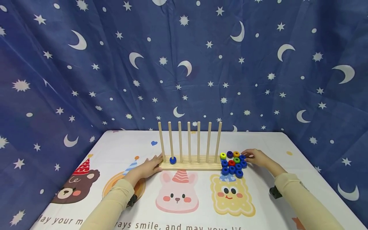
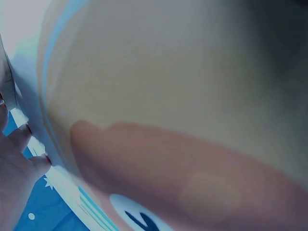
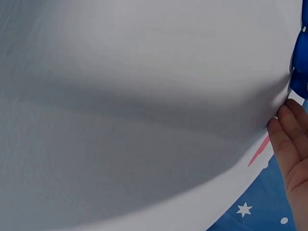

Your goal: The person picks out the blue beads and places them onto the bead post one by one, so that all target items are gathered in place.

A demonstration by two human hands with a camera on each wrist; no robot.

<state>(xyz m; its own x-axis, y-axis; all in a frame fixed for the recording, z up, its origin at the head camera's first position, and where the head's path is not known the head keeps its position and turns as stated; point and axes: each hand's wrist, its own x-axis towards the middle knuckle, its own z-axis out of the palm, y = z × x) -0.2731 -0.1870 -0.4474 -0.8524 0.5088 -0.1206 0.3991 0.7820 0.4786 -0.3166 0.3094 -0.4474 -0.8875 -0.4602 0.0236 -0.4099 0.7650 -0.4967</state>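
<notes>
A wooden peg rack (image 1: 189, 165) with several upright pegs stands on the table. One blue bead (image 1: 172, 160) sits at the bottom of its second peg from the left. My left hand (image 1: 147, 167) rests against the rack's left end; in the left wrist view its fingers (image 2: 21, 137) are spread. At the rack's right end lies a cluster of beads: several blue beads (image 1: 232, 169), plus yellow (image 1: 223, 156), dark purple (image 1: 230, 154), orange (image 1: 236, 154), green (image 1: 236, 160) and red (image 1: 231, 163) ones. My right hand (image 1: 256, 157) is at the cluster's right edge, fingertips beside blue beads (image 3: 301, 53).
The white tablecloth (image 1: 264, 207) carries printed cartoon figures and lettering. Behind the table hangs a dark blue curtain (image 1: 161, 95) with moons and stars. A small black device (image 1: 275, 192) is strapped at the right wrist, another (image 1: 132, 200) at the left.
</notes>
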